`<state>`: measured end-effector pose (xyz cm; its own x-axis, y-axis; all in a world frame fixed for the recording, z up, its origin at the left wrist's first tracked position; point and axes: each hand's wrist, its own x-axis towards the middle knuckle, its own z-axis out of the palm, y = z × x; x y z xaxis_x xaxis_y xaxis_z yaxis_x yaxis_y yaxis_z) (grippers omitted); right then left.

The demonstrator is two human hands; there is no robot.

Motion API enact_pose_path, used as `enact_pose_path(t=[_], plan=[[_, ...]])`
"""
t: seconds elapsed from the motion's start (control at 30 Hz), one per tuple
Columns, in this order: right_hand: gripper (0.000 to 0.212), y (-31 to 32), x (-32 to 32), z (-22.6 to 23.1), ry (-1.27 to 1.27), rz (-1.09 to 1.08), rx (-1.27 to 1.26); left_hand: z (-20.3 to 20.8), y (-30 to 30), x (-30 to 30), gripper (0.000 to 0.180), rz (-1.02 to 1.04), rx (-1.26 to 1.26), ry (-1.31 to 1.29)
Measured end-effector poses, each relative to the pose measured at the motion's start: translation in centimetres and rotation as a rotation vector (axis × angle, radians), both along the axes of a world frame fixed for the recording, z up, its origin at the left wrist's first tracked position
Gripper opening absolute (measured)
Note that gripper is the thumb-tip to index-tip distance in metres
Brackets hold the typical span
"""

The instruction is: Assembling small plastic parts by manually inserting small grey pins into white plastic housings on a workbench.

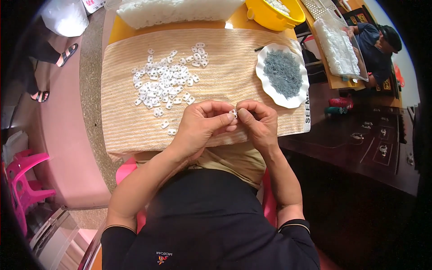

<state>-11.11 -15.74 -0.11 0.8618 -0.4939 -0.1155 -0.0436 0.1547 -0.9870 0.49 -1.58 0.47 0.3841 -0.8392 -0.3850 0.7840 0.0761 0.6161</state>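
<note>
Between the thumb and fingers of my left hand (197, 125) is a small white plastic piece with holes (233, 114). My right hand (260, 127) meets it from the other side, thumb and forefinger pinched together; whatever they grip is too small to make out. The fingertips of both hands touch or nearly touch over the near edge of a striped beige cloth (229, 67). Beyond my left hand lies a loose pile of similar white two-holed pieces (166, 83). Past my right hand, a white scalloped plate (299, 97) holds a heap of thin grey pieces (282, 73).
At the far edge stand a clear container of white pieces (175, 12) and a yellow basin (274, 20). A short black stick (258, 48) lies by the plate. Another person (377, 49) sits at the far right beside a tray (339, 51). Pink stools (29, 184) stand left.
</note>
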Motion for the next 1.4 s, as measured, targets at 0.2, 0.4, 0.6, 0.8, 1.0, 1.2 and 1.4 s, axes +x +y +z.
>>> enact_pose_path(t=[0.2,0.4,0.6,0.8,1.0,1.2,1.4], plan=[[0.011,0.1,0.14,-0.01,0.011,0.037,0.004,-0.15,0.22,0.04,0.017,-0.005,0.002,-0.006],[0.01,0.02,-0.06,-0.24,-0.011,0.047,0.048,-0.02,0.2,-0.19,0.017,0.032,0.018,0.02],[0.009,0.21,0.06,0.09,-0.005,0.075,-0.017,-0.1,0.47,-0.15,0.015,0.013,0.022,0.003],[0.01,0.29,0.01,0.03,0.003,0.053,-0.026,-0.02,0.53,-0.18,0.016,0.017,0.03,0.01],[0.011,0.46,0.09,0.35,0.004,0.07,-0.003,-0.04,0.63,-0.21,0.016,0.018,0.025,0.005],[0.011,0.51,0.04,0.36,-0.011,0.039,-0.002,-0.38,0.6,-0.32,0.017,0.01,-0.001,-0.018],[0.012,0.47,0.1,-0.01,-0.022,0.068,-0.084,-0.12,0.68,-0.37,0.017,0.017,0.026,-0.001]])
